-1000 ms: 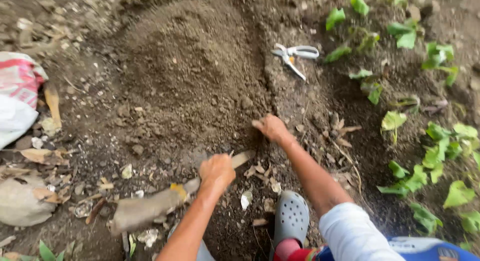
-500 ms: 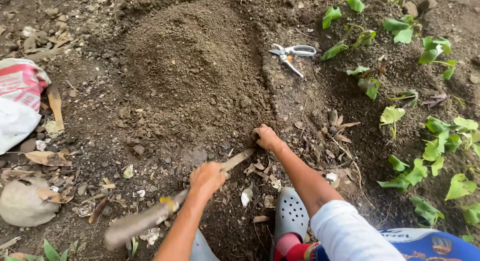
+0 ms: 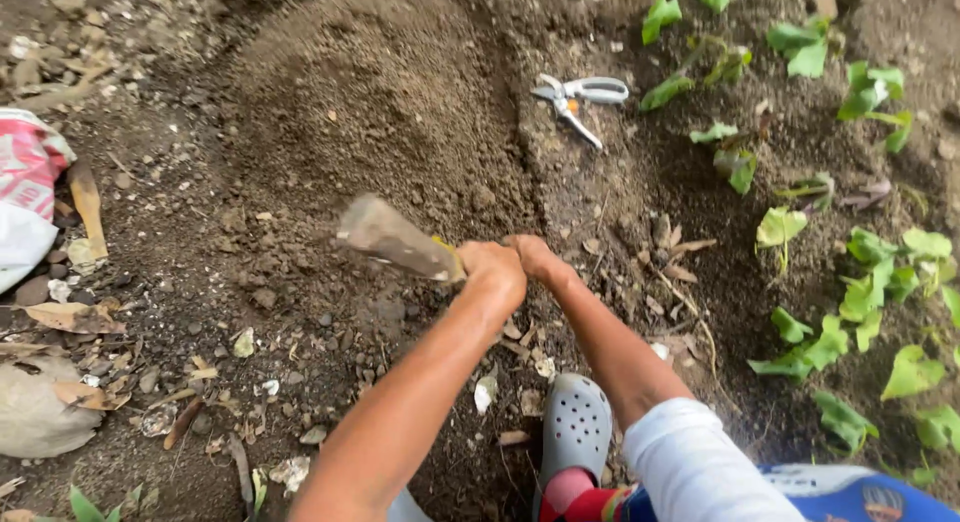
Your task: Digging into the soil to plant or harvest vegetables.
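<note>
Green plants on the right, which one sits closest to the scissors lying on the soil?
The small leafy plant just right of the white-handled scissors, almost touching the handles. The other green plants stand farther right and lower down the bed.

The only package I see is a crumpled plastic bag (image 3: 25, 197) at the far left edge, lying on the bare soil (image 3: 200, 282). It is pink-red on top with white marks and plain white below, soft and bunched, partly cut off by the frame. A dry brown leaf (image 3: 86, 204) lies just beside it.
</note>
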